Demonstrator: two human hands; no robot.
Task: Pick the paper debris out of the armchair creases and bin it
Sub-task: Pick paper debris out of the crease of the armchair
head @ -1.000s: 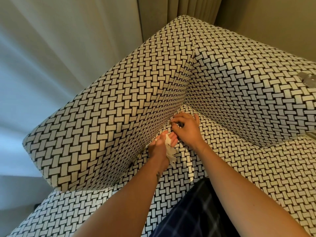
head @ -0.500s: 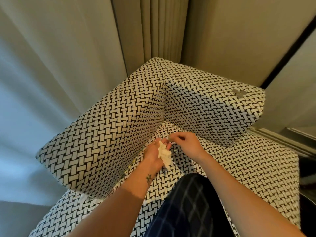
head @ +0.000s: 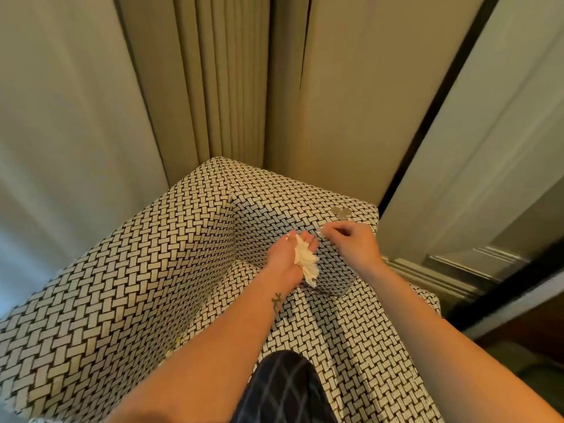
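Left hand (head: 285,259) lies palm up with its fingers curled loosely round one crumpled paper wad (head: 305,261). The wad fills the palm and spills past the heel of the hand toward 5 o'clock. It is the only wad in view, white and ragged at the edges. At about 1 o'clock from it, just beside the left fingertips, the right hand (head: 351,245) has thumb and forefinger pinched together on one pale speck (head: 320,232), too small to tell whether it is paper. The other right fingers are curled in. So there are two hands, both held above the chair and close together, nearly touching at the fingertips.

Below them is one armchair (head: 146,285) in black-and-white basket-weave cloth. Its corner crease runs down at 9 o'clock from the wad. One small grey mark (head: 340,212) sits on top of the arm at 12 o'clock from the right hand. Two yellowish flecks (head: 175,343) lie in the seat crease at 7 o'clock, well apart from the hands. One small tattoo (head: 276,300) shows on the left wrist. One knee (head: 283,389) in dark checked cloth rests on the seat at 6 o'clock. Pleated curtains (head: 229,87) hang behind the chair at 12 o'clock.
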